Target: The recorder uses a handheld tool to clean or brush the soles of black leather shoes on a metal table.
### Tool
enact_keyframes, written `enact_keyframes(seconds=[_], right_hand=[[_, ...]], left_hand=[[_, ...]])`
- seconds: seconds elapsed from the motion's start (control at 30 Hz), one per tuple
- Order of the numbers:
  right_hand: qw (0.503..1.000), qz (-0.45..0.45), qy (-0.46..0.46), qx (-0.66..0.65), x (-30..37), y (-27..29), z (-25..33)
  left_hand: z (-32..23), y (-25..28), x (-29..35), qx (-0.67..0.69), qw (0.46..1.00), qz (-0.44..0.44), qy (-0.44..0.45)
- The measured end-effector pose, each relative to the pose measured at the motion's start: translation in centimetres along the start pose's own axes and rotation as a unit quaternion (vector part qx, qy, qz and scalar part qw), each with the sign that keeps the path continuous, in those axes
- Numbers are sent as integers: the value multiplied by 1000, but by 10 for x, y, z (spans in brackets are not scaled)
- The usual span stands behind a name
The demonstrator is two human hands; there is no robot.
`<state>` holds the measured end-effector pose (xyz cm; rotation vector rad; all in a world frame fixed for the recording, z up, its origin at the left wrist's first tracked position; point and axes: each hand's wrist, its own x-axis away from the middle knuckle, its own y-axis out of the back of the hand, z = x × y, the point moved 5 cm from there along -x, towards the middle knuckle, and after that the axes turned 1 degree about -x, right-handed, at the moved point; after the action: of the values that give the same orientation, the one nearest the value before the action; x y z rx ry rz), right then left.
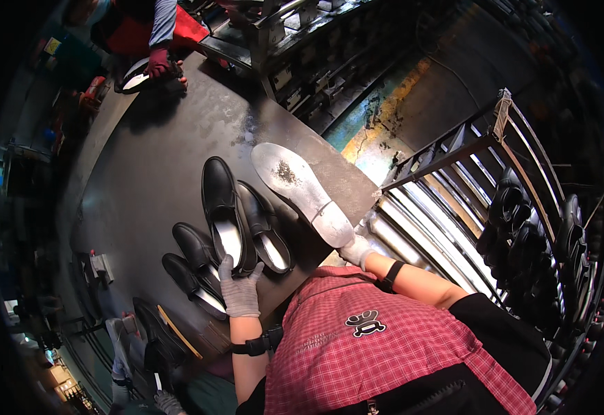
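My left hand (241, 289), in a pale grey glove, is closed on the heel of a black slip-on shoe (219, 187) with a white insole. That shoe is upright, its toe pointing away from me. In my gloved right hand (355, 250) is the heel end of another shoe, turned so its silvery-grey sole (295, 178) faces up; a dark speckled patch marks the forefoot. Its upper is mostly hidden. Between the two lies a black slip-on shoe (263, 216). Two more, an upper black shoe (192, 243) and a lower black shoe (183, 275), rest left of my left hand.
The dark metal table (150, 176) extends ahead. At its far end a co-worker's gloved hand (158, 63) holds a shoe (136, 77). Another person's gloved hand (169, 402) is near a dark shoe (160, 332) at lower left. A metal rack (468, 145) with rollers stands right.
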<state>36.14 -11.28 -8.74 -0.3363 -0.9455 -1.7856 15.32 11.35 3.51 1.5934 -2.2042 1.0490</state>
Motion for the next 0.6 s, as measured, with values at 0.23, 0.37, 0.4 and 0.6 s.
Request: enact_keyframes(seconds=[0.23,0.37,0.4,0.6], right_hand=[[977,-159,55,131,0,5,-3],[981,-96,29,164,41,52,58],[982,-102,20,160,50,66,82],[945,-57,86,311,16,130,271]], left_hand=[[-40,-42,-37,-128,990,22,-49],[-64,-55,-55,-229,969,23,-93],[-64,-51,-65,-232,968,33,-87],[-122,-102,-77,-547,771,25,-324]])
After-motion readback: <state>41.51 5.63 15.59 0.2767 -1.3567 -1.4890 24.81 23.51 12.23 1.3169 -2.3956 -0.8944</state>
